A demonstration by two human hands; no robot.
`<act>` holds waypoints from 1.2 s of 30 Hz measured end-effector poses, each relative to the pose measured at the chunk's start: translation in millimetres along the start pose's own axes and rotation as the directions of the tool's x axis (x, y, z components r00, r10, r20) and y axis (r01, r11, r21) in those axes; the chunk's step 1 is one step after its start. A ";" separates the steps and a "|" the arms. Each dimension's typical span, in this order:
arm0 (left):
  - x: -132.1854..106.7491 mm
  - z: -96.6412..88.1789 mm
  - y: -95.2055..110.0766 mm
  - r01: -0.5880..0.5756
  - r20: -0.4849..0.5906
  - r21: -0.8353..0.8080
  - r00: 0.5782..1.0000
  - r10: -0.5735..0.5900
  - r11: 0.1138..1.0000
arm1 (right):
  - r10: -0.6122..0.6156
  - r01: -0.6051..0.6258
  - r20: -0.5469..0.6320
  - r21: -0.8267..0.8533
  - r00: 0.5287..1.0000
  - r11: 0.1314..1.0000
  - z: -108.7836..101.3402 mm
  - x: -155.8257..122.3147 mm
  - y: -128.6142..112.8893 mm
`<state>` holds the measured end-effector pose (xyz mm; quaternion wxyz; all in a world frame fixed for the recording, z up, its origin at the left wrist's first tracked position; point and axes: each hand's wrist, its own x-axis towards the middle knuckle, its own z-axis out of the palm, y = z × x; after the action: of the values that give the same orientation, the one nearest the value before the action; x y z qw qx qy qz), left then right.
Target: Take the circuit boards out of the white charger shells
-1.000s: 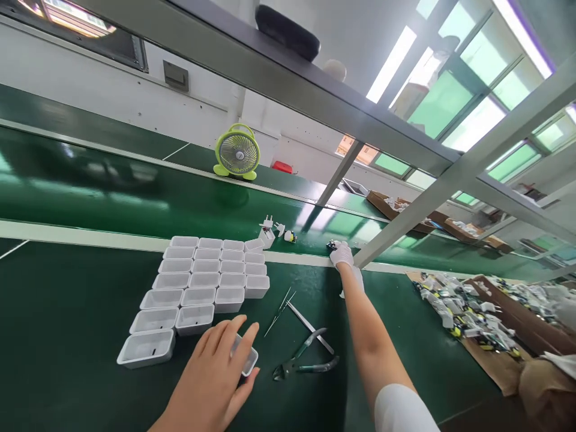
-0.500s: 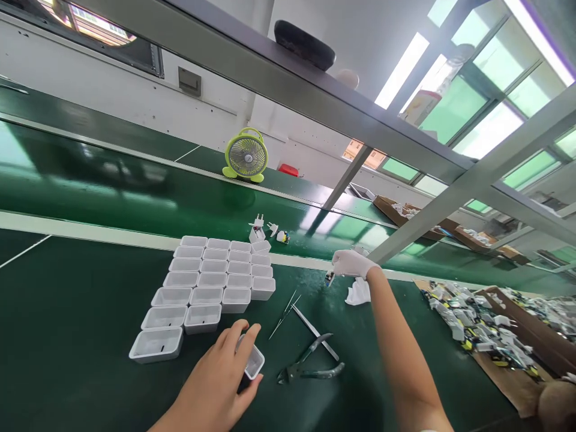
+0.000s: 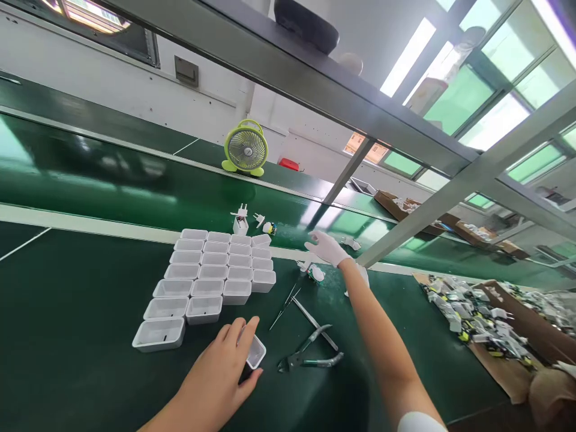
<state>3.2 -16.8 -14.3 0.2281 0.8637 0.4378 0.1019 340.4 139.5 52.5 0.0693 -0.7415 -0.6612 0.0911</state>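
Observation:
My left hand [image 3: 220, 375] is closed around a small white plastic shell [image 3: 255, 352] at the near middle of the green table. My right hand [image 3: 326, 248], in a white glove, hovers open with fingers spread above a small part with a circuit board [image 3: 315, 273] lying on the table. Rows of several identical white shells [image 3: 211, 273] stand to the left of it. A pair of cutters [image 3: 310, 354] and tweezers [image 3: 283, 306] lie between my two hands.
A conveyor belt [image 3: 135, 192] runs behind the table, carrying a few white plug parts [image 3: 247, 221]. A green desk fan [image 3: 246, 149] stands beyond it. Cardboard trays of components [image 3: 481, 318] lie at the right. Slanted metal struts [image 3: 450, 186] cross overhead.
My right hand drew back from the conveyor edge with a small part, moved left, and opened; the part now lies on the table. My left hand stayed on the shell.

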 end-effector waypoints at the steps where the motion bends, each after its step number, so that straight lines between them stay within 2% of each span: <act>1: 0.3 -0.2 0.1 0.005 0.005 -0.008 1.000 -0.005 1.000 | -0.038 0.038 0.006 0.008 0.999 0.999 6.1 9.4 -11.7; 4: 0.9 0.2 -2.2 0.015 0.003 -0.029 1.000 -0.015 0.999 | -0.124 0.124 0.045 0.016 0.991 0.992 20.2 36.0 -43.8; 7: 0.2 3.7 -8.2 -0.003 -0.040 -0.025 0.999 0.002 1.000 | -0.095 0.095 0.043 -0.009 0.995 0.995 22.1 54.1 -45.3; 9: -0.4 7.8 -12.7 -0.038 -0.087 -0.016 0.996 0.036 0.999 | 0.005 -0.004 0.005 -0.050 1.000 0.999 17.7 58.1 -24.1; 11: -0.2 13.2 -16.4 -0.071 -0.119 -0.015 0.990 0.069 0.997 | 0.146 -0.149 -0.046 -0.101 0.988 0.984 11.3 55.1 7.5; 14: 1.4 24.0 -20.3 -0.098 -0.152 -0.016 0.984 0.094 0.995 | 0.340 -0.355 -0.115 -0.156 0.933 0.922 3.7 44.7 52.7; 17: 3.2 36.4 -23.1 -0.084 -0.204 -0.006 0.976 0.081 0.996 | 0.418 -0.439 -0.147 -0.157 0.896 0.885 3.5 40.7 78.3; 20: 4.1 43.4 -24.8 -0.083 -0.244 0.001 0.966 0.081 0.997 | 0.425 -0.445 -0.164 -0.118 0.890 0.888 7.3 45.6 86.2; 23: 3.6 39.6 -23.7 -0.091 -0.261 0.000 0.961 0.088 0.996 | 0.416 -0.433 -0.184 -0.065 0.890 0.899 2.4 45.7 92.1; 27: 1.6 25.3 -16.9 -0.089 -0.180 -0.066 0.981 0.076 0.994 | 0.377 -0.388 -0.211 -0.012 0.902 0.922 -27.4 21.0 114.1; 30: -0.3 18.6 -11.3 -0.060 -0.115 -0.075 0.992 0.051 0.995 | 0.322 -0.326 -0.160 0.004 0.933 0.946 -49.3 0.0 126.2; 32: -1.1 17.9 -9.3 -0.065 -0.104 -0.071 0.993 0.058 0.995 | 0.281 -0.282 -0.086 0.006 0.956 0.959 -51.2 -4.2 122.7; 36: -0.4 20.5 -9.5 -0.064 -0.092 -0.084 0.994 0.056 0.994 | 0.224 -0.223 0.018 -0.009 0.975 0.975 -28.6 5.7 94.2</act>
<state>3.9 -18.5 -36.8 0.2422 0.8604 0.4164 0.1662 438.6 134.7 59.1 0.0497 -0.8105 -0.5745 0.1030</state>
